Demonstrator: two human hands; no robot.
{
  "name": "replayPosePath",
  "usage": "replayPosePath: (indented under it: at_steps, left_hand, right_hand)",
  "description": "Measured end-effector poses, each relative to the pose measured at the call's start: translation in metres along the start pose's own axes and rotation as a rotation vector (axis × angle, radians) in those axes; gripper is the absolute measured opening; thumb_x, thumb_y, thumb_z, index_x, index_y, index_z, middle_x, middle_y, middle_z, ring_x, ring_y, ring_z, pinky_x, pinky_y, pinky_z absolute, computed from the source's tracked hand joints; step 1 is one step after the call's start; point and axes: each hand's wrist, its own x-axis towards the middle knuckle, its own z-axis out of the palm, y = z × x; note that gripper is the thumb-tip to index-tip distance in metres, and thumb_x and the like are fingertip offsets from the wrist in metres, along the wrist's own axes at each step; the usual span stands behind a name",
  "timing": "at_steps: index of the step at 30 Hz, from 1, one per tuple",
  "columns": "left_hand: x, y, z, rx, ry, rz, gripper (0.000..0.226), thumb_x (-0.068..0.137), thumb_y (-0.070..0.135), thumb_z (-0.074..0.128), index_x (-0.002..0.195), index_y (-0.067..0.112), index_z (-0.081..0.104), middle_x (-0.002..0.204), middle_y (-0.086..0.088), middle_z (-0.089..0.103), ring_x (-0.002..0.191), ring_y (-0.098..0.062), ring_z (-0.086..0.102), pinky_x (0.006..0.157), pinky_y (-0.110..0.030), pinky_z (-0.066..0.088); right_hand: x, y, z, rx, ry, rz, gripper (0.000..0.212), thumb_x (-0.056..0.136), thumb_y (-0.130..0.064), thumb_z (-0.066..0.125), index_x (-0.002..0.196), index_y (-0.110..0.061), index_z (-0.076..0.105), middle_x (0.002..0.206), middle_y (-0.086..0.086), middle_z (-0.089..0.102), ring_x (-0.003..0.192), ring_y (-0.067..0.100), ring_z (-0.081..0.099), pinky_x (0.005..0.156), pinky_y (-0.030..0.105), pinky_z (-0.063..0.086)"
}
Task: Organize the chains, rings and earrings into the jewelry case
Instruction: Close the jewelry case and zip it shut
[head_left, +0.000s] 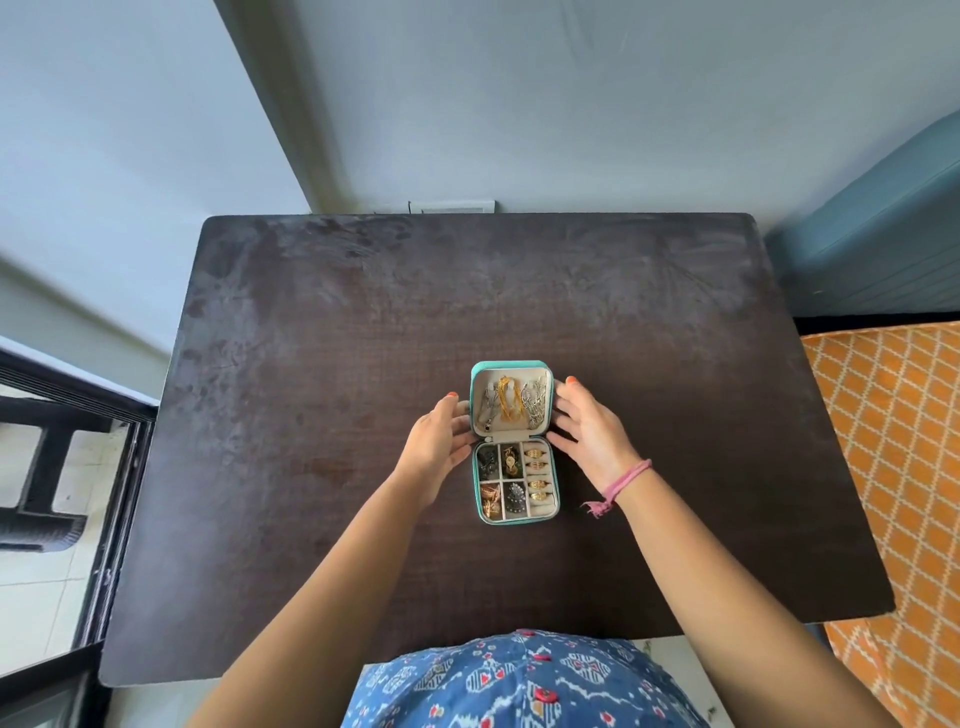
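The jewelry case (514, 441) lies open, its lid (511, 397) at 12 o'clock. The left hand (439, 441) and right hand (589, 428) touch the lid's sides with loose, straight fingers. Fold it down slowly so the chains (514, 400) stay put.

One case (515, 512) is seen, opened on one table (363, 364). Two hands are counted, the left hand (436, 441) and the right hand (589, 431), one at each side of the lid (511, 369). Four square compartments and one ring column are counted in the tray. Four rings (537, 470) are seated in that column. Earrings (501, 480) are found in all four compartments; their number cannot be told. Chains (511, 400) are held in the lid, one gold and at least two silver. One pink thread (621, 486) is noted on the right wrist.
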Motion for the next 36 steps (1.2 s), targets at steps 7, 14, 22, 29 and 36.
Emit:
replayPosePath:
  at_steps: [7, 14, 22, 29, 36]
  left_hand:
    - [-0.011, -0.005, -0.009, 0.016, -0.033, 0.057, 0.033, 0.101, 0.037, 0.041, 0.109, 0.017, 0.066, 0.110, 0.000, 0.070, 0.108, -0.013, 0.063, 0.100, -0.031, 0.045]
    - [-0.027, -0.019, -0.012, 0.046, -0.093, 0.116, 0.018, 0.099, 0.025, 0.050, 0.109, 0.017, 0.063, 0.096, 0.007, 0.074, 0.096, -0.003, 0.068, 0.084, -0.018, 0.048]
    - [-0.035, -0.038, -0.014, 0.064, -0.101, 0.127, 0.017, 0.097, 0.019, 0.055, 0.109, 0.015, 0.065, 0.106, 0.001, 0.074, 0.104, -0.013, 0.068, 0.092, -0.029, 0.050]
    - [-0.032, -0.051, -0.013, 0.248, -0.014, 0.152, 0.032, 0.093, 0.013, 0.060, 0.125, 0.013, 0.059, 0.117, 0.003, 0.068, 0.107, -0.012, 0.065, 0.097, -0.031, 0.050]
    - [-0.018, -0.037, -0.016, 0.834, -0.056, 0.334, 0.076, 0.078, -0.018, 0.033, 0.148, 0.013, 0.029, 0.149, -0.004, 0.039, 0.128, -0.022, 0.049, 0.094, -0.020, 0.044]
  right_hand:
    - [-0.020, 0.001, -0.016, -0.093, -0.010, -0.047, 0.039, 0.099, -0.048, 0.035, 0.114, -0.026, 0.064, 0.114, -0.009, 0.064, 0.116, 0.012, 0.055, 0.105, 0.033, 0.039]
    - [-0.043, 0.016, -0.024, -0.122, 0.008, -0.125, 0.027, 0.094, -0.039, 0.051, 0.108, -0.022, 0.067, 0.111, -0.004, 0.070, 0.109, 0.006, 0.063, 0.098, 0.027, 0.044]
    - [-0.058, 0.051, -0.034, -0.216, 0.014, -0.208, 0.029, 0.083, -0.039, 0.066, 0.108, -0.025, 0.070, 0.112, -0.007, 0.071, 0.111, 0.004, 0.061, 0.101, 0.028, 0.046]
    - [-0.062, 0.077, -0.040, -0.384, -0.018, -0.227, 0.044, 0.088, -0.020, 0.066, 0.131, -0.013, 0.056, 0.130, -0.004, 0.059, 0.120, 0.004, 0.054, 0.099, 0.016, 0.043]
    - [-0.062, 0.091, -0.039, -0.789, -0.045, -0.401, 0.079, 0.080, -0.025, 0.076, 0.146, -0.024, 0.033, 0.144, -0.008, 0.039, 0.130, 0.005, 0.041, 0.108, 0.024, 0.038]
